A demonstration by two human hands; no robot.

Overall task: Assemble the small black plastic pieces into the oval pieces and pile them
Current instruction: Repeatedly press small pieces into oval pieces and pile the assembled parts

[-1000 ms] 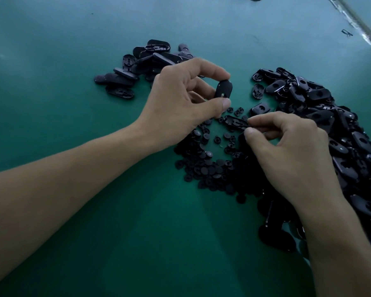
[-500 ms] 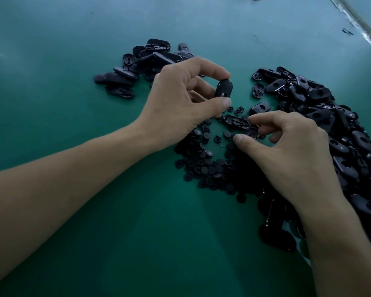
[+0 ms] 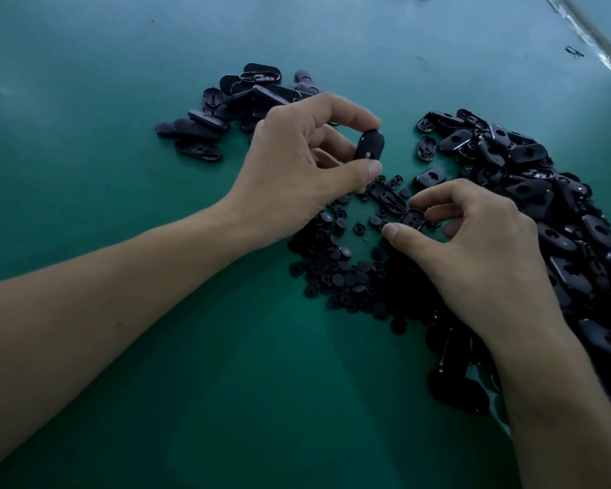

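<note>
While the left hand [image 3: 307, 171] pinches one oval piece [image 3: 369, 144] by its ends, forefinger above and thumb below, the piece's long axis stands nearly upright over the green table [image 3: 120, 100], with its broad face toward the camera. The right hand [image 3: 473, 248] curls thumb and forefinger, slightly apart, about a second oval piece [image 3: 412, 218] lying slantwise beside the small round pieces [image 3: 336, 273]. Whether they touch it cannot be told.

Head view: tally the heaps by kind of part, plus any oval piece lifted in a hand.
Oval-piece heaps: 2, the far pile and the right heap
Small-piece heap: 1
Oval piece lifted in the left hand: 1
Total: 4
</note>
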